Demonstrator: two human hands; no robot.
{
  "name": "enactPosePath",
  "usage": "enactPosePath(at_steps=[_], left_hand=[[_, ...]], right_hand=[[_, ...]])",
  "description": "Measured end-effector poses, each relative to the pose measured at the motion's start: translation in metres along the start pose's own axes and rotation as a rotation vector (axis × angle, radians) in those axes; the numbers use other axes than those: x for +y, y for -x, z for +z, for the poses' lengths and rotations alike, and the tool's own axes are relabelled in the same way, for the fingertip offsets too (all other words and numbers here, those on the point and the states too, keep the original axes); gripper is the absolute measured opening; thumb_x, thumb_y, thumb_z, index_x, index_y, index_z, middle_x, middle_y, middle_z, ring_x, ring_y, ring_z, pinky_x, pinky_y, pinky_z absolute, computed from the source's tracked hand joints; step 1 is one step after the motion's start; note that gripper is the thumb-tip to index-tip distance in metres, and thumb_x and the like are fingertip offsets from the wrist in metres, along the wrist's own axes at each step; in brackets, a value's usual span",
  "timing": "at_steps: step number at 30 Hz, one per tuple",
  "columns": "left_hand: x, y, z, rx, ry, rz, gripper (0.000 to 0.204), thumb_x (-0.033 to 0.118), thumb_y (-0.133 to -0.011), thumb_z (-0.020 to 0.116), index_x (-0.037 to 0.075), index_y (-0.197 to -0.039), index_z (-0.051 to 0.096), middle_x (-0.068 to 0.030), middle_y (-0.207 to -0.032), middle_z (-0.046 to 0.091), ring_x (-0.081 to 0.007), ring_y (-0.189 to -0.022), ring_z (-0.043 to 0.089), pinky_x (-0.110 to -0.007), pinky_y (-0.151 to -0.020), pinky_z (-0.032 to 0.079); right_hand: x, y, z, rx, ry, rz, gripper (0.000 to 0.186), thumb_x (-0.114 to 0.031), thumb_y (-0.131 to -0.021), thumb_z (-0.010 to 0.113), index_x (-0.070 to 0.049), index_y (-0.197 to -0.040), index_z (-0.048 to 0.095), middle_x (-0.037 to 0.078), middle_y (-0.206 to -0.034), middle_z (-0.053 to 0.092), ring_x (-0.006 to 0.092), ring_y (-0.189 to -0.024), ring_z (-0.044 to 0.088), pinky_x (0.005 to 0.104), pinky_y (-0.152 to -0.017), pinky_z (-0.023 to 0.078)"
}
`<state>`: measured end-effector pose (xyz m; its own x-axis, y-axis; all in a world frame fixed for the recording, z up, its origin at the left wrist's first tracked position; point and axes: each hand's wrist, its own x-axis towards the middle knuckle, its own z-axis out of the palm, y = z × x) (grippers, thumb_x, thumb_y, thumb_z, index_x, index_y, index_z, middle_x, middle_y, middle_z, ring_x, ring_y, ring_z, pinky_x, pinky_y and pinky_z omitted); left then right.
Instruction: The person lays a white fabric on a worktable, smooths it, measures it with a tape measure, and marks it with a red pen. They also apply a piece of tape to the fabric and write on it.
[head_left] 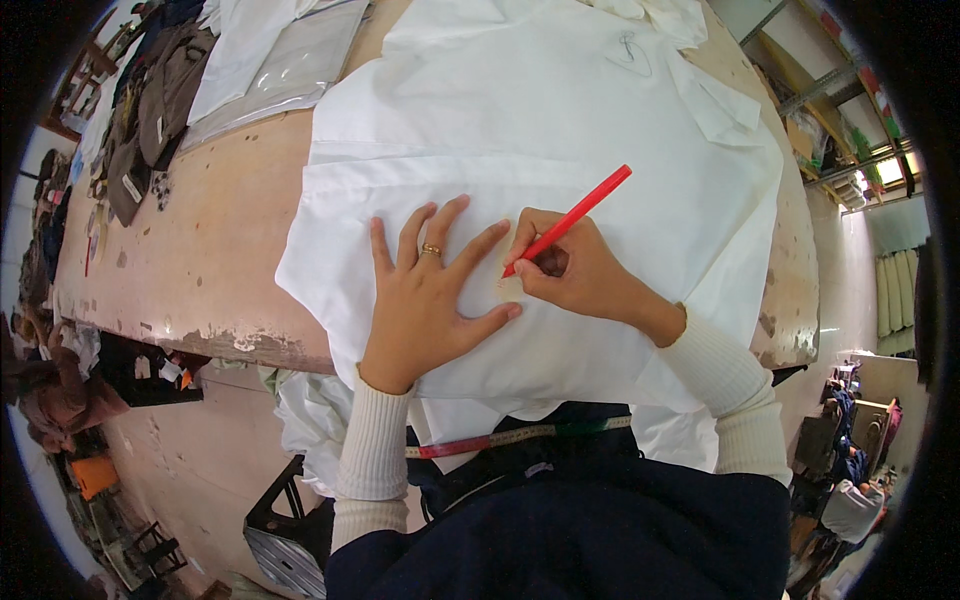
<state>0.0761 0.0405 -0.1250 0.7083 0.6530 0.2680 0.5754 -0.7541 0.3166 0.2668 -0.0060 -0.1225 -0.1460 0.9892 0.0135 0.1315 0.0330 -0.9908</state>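
Note:
A white garment (470, 110) lies spread over the wooden table in front of me and hangs over its near edge. My left hand (425, 295) rests flat on the cloth with its fingers spread and a ring on one of them. Between its thumb and forefinger lies a small beige piece (508, 288), perhaps a template, partly covered by my right hand. My right hand (575, 265) grips a red pen (585, 208), tilted up to the right, its tip down at the beige piece. A dark scribbled mark (628, 55) shows near the garment's far side.
The worn tabletop (220, 240) extends to the left. Dark garments (165, 100) and a clear plastic sheet (300, 75) lie at its far left. Below the table's left part is a black crate (285, 530). A tape measure (520, 435) hangs across my front. Shelves (830, 100) stand at right.

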Motion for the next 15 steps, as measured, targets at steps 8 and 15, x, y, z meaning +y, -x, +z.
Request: enactPosePath(at_steps=[8, 15], left_hand=[[0.0007, 0.0005, -0.0008, -0.004, -0.001, -0.004, 0.066, 0.059, -0.071, 0.062, 0.028, -0.129, 0.053, -0.0079, -0.138, 0.039, -0.0322, -0.130, 0.031, -0.062, -0.106, 0.005], [-0.0002, 0.0005, 0.0004, -0.010, -0.003, -0.007, 0.065, 0.060, -0.072, 0.062, 0.029, -0.128, 0.053, -0.0080, -0.139, 0.039, -0.0317, -0.130, 0.030, -0.062, -0.106, 0.004]], right_hand=[[-0.0066, -0.0006, 0.0009, 0.015, 0.029, -0.016, 0.008, -0.001, -0.079, 0.058, -0.001, -0.079, 0.049, 0.005, -0.073, 0.059, 0.0066, -0.066, 0.057, 0.0214, -0.058, 0.046], [-0.0074, -0.0008, 0.0004, 0.026, 0.052, 0.005, 0.008, -0.002, -0.079, 0.058, -0.001, -0.080, 0.050, 0.005, -0.072, 0.059, 0.0071, -0.067, 0.058, 0.0214, -0.059, 0.047]])
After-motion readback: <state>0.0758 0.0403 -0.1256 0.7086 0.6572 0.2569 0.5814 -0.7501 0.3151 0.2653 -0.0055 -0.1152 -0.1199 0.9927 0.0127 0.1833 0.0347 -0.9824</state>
